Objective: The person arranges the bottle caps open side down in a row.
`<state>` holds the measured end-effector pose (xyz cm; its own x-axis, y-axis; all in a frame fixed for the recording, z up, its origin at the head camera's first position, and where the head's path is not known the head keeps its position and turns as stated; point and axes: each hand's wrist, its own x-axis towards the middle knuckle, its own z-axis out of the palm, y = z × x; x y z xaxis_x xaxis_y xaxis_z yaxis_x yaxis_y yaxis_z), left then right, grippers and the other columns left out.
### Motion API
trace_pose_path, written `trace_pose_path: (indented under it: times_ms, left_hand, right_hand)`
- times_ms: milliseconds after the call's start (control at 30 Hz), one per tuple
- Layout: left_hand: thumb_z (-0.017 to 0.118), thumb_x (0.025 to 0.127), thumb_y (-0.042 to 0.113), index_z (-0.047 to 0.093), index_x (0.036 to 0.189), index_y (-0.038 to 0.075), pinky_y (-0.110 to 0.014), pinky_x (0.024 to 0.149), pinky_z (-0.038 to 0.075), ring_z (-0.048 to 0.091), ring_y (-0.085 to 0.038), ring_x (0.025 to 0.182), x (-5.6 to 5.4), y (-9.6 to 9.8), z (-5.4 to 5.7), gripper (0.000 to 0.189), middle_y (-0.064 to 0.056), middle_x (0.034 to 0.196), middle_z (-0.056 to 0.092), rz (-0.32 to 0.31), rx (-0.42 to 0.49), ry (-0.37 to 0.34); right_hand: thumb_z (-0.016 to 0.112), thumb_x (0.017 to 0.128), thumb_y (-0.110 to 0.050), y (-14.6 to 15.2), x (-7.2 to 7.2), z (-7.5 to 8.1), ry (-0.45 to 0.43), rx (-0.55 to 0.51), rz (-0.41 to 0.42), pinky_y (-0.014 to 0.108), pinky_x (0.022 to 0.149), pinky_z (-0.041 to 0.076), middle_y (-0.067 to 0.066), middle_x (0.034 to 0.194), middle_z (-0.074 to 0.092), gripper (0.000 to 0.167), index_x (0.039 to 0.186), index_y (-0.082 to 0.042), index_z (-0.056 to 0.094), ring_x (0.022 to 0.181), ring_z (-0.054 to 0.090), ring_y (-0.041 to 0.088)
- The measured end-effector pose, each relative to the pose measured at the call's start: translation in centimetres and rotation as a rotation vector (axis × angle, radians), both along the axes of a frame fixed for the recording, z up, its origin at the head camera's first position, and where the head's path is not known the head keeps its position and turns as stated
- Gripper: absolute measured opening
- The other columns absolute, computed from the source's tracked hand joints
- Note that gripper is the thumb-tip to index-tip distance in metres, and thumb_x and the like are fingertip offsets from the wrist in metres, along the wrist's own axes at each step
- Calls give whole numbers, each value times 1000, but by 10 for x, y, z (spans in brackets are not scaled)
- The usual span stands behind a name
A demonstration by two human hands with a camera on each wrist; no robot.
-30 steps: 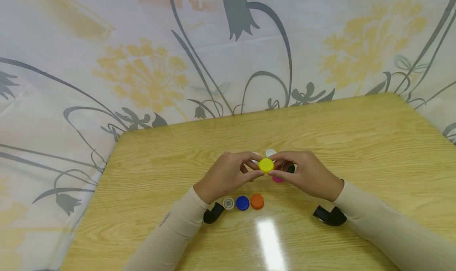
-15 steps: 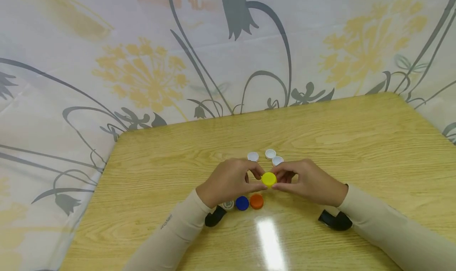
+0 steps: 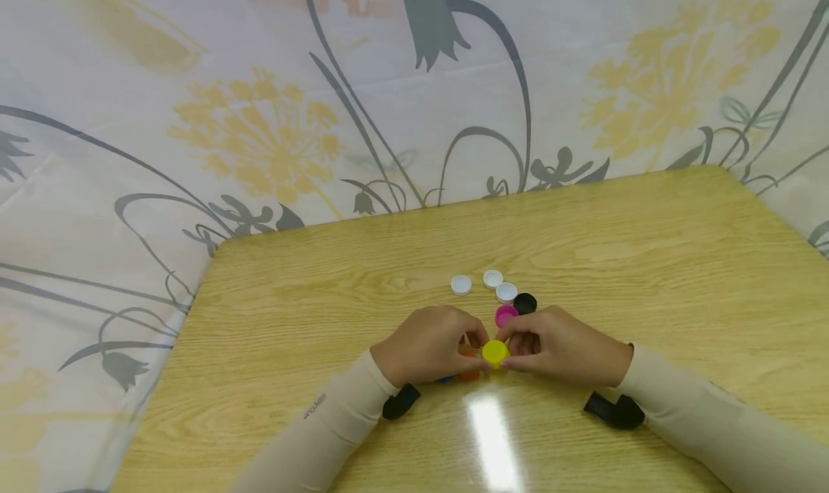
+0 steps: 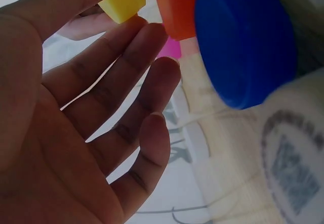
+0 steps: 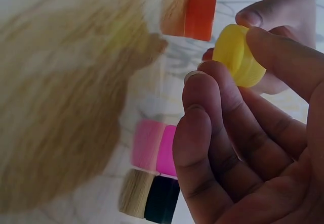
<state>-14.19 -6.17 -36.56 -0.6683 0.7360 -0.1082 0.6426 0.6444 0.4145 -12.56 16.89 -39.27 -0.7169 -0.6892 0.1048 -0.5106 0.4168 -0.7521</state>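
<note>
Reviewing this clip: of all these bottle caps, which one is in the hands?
The yellow cap, pinched between the left hand and the right hand. The others, such as the orange cap and pink cap, sit on the table.

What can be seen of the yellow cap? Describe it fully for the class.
The yellow cap is round and looks like plastic, with a smooth, flat face turned up and faint ridges on its side. The left hand and right hand pinch it from opposite sides, just off the table, near the orange cap. Its underside is unclear.
</note>
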Motion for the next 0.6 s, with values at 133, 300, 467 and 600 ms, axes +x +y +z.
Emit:
trace_pose_path:
  times_ms: [133, 300, 467, 600]
  left_hand:
    - [79, 86, 39, 78, 98, 20, -14, 71, 47, 60, -1, 79, 1, 2, -3, 23, 10, 95, 74, -19, -2, 50]
    - [80, 85, 39, 78, 97, 19, -13, 67, 42, 54, 0, 75, 3, 3, -6, 24, 10, 92, 74, -30, -3, 79]
    - [80, 85, 39, 77, 95, 18, -13, 63, 38, 50, -1, 71, 4, 3, -7, 23, 10, 88, 71, -38, -12, 99]
    - [79, 85, 38, 77, 94, 19, -13, 62, 38, 49, 0, 71, 5, 5, -8, 22, 11, 87, 68, -35, -23, 96]
  right_hand:
    - [76, 90, -18, 1, 1, -3, -20, 4, 6, 21, 63, 55, -12, 77, 66, 17, 102, -8, 71, 69, 60, -3]
    - [77, 88, -17, -1, 1, -5, -26, 17, 6, 20, 60, 54, -12, 74, 66, 16, 100, -8, 71, 65, 59, -4]
    - [78, 87, -16, -1, 2, -6, -35, 31, 7, 20, 60, 53, -13, 73, 65, 16, 100, -9, 71, 65, 58, -4]
    - [78, 87, -17, -1, 3, -6, -49, 43, 10, 20, 59, 52, -14, 72, 63, 15, 99, -11, 71, 63, 56, -4]
